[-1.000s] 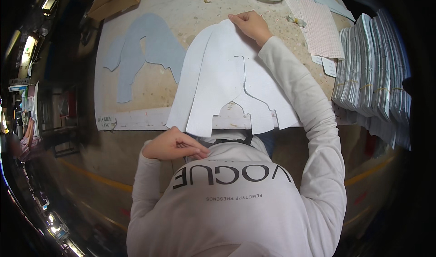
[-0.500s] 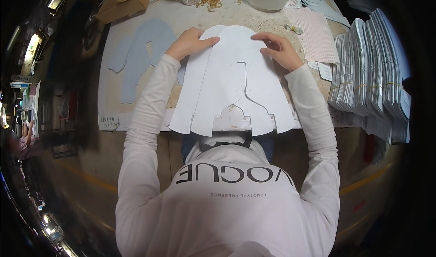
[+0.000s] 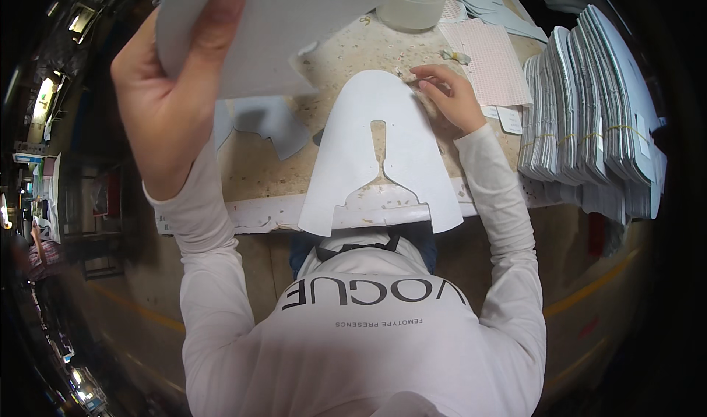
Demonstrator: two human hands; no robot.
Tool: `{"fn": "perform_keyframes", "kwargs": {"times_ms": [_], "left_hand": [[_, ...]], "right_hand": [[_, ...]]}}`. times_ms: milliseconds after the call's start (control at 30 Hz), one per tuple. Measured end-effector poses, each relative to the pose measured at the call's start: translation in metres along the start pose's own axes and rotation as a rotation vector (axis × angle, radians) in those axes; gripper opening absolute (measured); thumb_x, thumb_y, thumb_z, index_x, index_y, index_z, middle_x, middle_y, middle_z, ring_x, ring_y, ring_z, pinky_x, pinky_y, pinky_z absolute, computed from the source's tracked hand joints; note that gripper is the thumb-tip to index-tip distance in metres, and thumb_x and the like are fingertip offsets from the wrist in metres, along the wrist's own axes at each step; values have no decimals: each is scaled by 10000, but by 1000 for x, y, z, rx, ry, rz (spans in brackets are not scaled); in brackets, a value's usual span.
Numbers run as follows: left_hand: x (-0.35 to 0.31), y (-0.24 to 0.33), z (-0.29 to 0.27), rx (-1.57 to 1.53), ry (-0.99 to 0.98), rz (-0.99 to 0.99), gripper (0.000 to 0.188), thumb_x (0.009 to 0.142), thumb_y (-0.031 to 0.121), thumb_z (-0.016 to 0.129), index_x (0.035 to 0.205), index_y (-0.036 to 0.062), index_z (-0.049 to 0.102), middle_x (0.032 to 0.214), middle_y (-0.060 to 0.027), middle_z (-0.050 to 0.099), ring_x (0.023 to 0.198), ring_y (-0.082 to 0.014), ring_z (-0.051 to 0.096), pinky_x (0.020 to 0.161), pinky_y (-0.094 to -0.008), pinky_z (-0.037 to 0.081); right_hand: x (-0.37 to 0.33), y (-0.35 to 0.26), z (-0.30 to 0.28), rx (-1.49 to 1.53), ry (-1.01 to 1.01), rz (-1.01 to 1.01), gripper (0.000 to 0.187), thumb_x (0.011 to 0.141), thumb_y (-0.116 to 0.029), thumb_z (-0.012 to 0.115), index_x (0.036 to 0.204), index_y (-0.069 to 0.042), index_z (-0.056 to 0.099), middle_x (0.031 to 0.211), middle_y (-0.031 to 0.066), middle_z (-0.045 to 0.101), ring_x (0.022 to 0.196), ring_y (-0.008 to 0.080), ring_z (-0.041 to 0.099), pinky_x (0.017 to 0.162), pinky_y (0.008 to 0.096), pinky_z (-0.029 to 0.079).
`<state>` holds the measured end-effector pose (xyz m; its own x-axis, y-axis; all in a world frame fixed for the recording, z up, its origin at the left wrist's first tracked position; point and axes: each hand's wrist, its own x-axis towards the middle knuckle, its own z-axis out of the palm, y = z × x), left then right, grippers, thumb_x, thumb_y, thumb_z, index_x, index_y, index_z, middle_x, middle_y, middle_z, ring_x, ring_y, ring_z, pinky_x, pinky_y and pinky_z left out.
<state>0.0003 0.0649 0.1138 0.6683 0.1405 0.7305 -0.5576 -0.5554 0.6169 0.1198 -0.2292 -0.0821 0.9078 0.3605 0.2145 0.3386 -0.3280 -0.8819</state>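
Note:
My left hand [image 3: 175, 86] is raised high over the table's left side, thumb pressed against a white cut panel [image 3: 276, 38] that fills the top of the view. Much of that panel lies beyond the picture edge. Flat on the table in front of me is another white panel [image 3: 342, 145], shaped like a shoe upper, with a rounded far end and a slot in its middle. Its two legs reach the near table edge. My right hand [image 3: 453, 99] rests beside this panel's upper right edge, fingers bent and apart, holding nothing visible. Whether the fingertips touch the panel I cannot tell.
Banded bundles of pale panels [image 3: 582, 115] stand at the right. A pink-patterned sheet [image 3: 490, 60], small white tags [image 3: 509, 119] and a round translucent tub [image 3: 412, 5] lie beyond my right hand. Light-blue pieces [image 3: 272, 122] lie below the raised panel. Scraps dot the table [image 3: 258, 170].
The two overlapping white panels are now apart. My left hand has lifted one up and to the left, toward the camera. My right hand stays by the other panel on the table.

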Motion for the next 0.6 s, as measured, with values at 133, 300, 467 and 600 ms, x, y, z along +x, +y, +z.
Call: {"fn": "perform_keyframes", "kwargs": {"times_ms": [133, 300, 467, 600], "left_hand": [[-13, 18, 4, -306, -37, -59, 231, 919, 186, 633, 1030, -13, 669, 917, -55, 689, 812, -95, 618, 757, -210, 438], [-27, -17, 58, -544, -530, -302, 306, 952, 289, 578, 1064, 14, 652, 889, -7, 662, 783, -75, 593, 733, -208, 454], [-55, -97, 116, -487, -734, -856, 380, 942, 280, 574, 1192, -7, 583, 1003, -43, 649, 869, -88, 600, 779, -224, 469], [-67, -141, 110, -453, -850, -950, 428, 909, 210, 611, 1277, 15, 509, 1015, -29, 631, 893, -80, 604, 803, -231, 494]], "right_hand": [[2, -18, -6, 274, -133, 157, 272, 939, -230, 557, 1153, -84, 641, 1026, 21, 652, 907, 116, 578, 796, 256, 481], [-5, -35, -2, 397, -211, 382, 517, 984, -504, 401, 1128, -72, 645, 1055, 38, 646, 935, 117, 572, 855, 291, 466], [-5, -23, -5, 550, -188, 480, 473, 966, -415, 492, 1175, -5, 603, 1055, 60, 654, 952, 129, 588, 862, 264, 456], [-6, -6, -9, 341, -271, 309, 346, 880, -145, 644, 1174, 32, 598, 987, 52, 659, 859, 101, 593, 789, 212, 455]]}}
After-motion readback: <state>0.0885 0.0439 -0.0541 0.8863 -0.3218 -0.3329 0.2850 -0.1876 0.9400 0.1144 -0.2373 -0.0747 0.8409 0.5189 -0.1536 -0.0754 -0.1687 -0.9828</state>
